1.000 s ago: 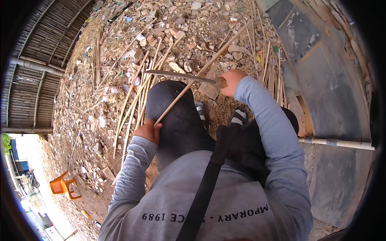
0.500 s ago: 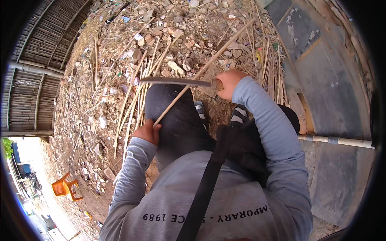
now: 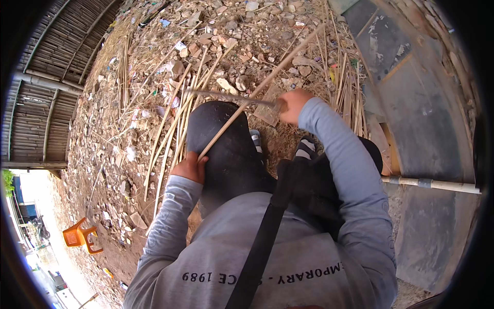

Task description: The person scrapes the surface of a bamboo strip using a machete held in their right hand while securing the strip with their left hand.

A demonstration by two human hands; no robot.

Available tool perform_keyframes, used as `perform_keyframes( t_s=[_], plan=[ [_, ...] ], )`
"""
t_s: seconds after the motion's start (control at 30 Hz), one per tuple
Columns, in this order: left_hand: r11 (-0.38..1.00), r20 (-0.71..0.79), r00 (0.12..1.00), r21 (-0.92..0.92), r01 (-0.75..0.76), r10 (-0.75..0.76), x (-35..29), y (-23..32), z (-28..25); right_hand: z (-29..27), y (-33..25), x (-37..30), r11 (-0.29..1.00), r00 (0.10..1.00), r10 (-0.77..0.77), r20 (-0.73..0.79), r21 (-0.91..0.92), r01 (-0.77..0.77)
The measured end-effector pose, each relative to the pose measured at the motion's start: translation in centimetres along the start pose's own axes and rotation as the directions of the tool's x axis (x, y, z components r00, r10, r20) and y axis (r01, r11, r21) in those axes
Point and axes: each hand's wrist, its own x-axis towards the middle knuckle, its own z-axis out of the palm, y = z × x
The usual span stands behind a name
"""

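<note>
My left hand [image 3: 189,167] is closed round the near end of a long, pale bamboo strip [image 3: 222,131], beside my left knee. The strip slants up over the knee toward the far right. My right hand [image 3: 293,106] is closed on the handle of a long-bladed knife [image 3: 218,95]. Pointing left, the knife's blade crosses the strip just beyond my knee; motion blurs it and it shows narrow. Whether its edge touches the strip I cannot tell. Most of the knife's handle is hidden in my fingers.
Several cut bamboo strips [image 3: 177,126] lie on the stony ground to the left of my knee, and more strips [image 3: 351,100] lie at the right. Dark sheets [image 3: 432,123] stand along the right side. An orange plastic chair [image 3: 80,237] is at the lower left, below a bamboo-slat wall [image 3: 33,123].
The knife's blade has turned and tilted, its tip now farther from me and its face showing thinner. My left hand and the bamboo strip have hardly moved.
</note>
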Motion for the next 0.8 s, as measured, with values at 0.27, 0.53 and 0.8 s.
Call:
perform_keyframes(
  t_s=[0.27, 0.53, 0.8],
  plan=[
    [0.994, 0.075, 0.991, 0.034, 0.105, -0.107, 0.2, 0.6, -0.4, 0.0, -1.7, -0.7, 0.996, 0.994, -0.073, -0.085, -0.055, 0.069],
    [0.999, 0.035, 0.999, 0.029, 0.032, -0.033, 0.3, 0.4, -0.5, -0.6, 0.0, -0.2, 1.0, 0.995, 0.021, -0.099, -0.021, -0.023],
    [1.0, 0.053, 0.999, 0.009, 0.008, -0.009, 0.3, 0.2, -0.3, -0.6, 2.1, 0.5, 0.989, 0.967, 0.145, -0.21, 0.047, -0.138]
  ],
)
